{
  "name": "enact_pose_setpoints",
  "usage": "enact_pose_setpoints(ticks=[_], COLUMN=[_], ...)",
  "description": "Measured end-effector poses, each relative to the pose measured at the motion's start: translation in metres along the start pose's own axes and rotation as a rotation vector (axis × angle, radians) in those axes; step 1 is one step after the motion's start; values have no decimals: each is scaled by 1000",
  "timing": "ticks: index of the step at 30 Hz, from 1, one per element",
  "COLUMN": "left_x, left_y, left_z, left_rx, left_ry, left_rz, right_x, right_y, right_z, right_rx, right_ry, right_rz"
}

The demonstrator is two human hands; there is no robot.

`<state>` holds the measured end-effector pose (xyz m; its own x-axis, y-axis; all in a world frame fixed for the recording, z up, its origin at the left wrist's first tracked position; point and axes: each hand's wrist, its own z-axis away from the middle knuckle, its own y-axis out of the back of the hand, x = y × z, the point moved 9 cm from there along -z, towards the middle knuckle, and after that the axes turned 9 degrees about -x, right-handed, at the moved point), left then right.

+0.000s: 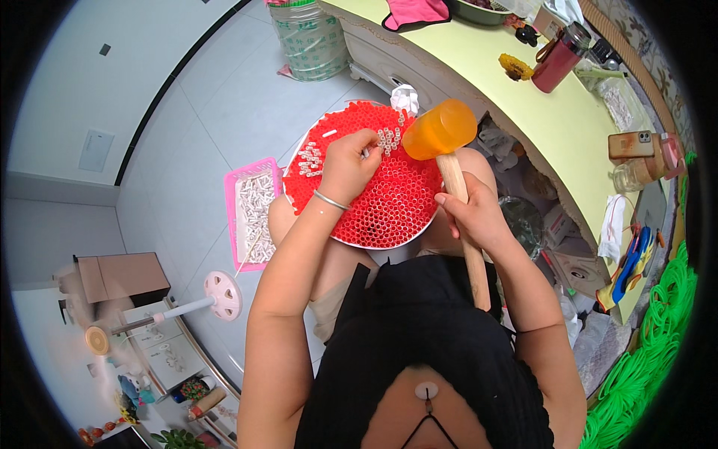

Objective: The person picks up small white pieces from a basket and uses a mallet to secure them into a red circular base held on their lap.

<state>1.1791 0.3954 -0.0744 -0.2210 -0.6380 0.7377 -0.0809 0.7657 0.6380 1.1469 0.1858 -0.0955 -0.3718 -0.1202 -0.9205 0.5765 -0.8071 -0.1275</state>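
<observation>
Red tubes packed upright in a round tray (351,238) fill the lap of a seated person, the tray resting on both knees beside a yellow-green surface (538,112). The left hand (348,166) lies on the red tube bundle (389,194), its fingers (366,142) pinched around a small white piece just beside a patch of white pieces (387,139) already set among the tubes; a second white patch (310,159) sits near the tray's left rim. The right hand (473,213) is clenched around the wooden handle of a mallet (440,129), whose orange head hangs just above the tray's upper right edge. On the floor to the left, touching the tray's side, a pink basket (230,202) holds loose white pieces. Farther back stands a clear tub (310,37) with green print on its wall. On the surface lie a dark red bottle (559,58), a pink cloth (415,11) and an orange phone (630,144). Green looped cord (651,359) is heaped at the right.
</observation>
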Motion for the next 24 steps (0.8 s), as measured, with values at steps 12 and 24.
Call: enact_pose_setpoints(ticks=[12,24], left_x=[-5,-54], left_y=[-1,6], left_z=[3,23], left_rx=[34,-88], left_ry=[-19,482], left_rz=[-2,1215], right_x=[-2,-102], right_y=[-7,-41], right_z=[1,2], right_rx=[-14,45], right_ry=[25,530], right_rz=[31,661])
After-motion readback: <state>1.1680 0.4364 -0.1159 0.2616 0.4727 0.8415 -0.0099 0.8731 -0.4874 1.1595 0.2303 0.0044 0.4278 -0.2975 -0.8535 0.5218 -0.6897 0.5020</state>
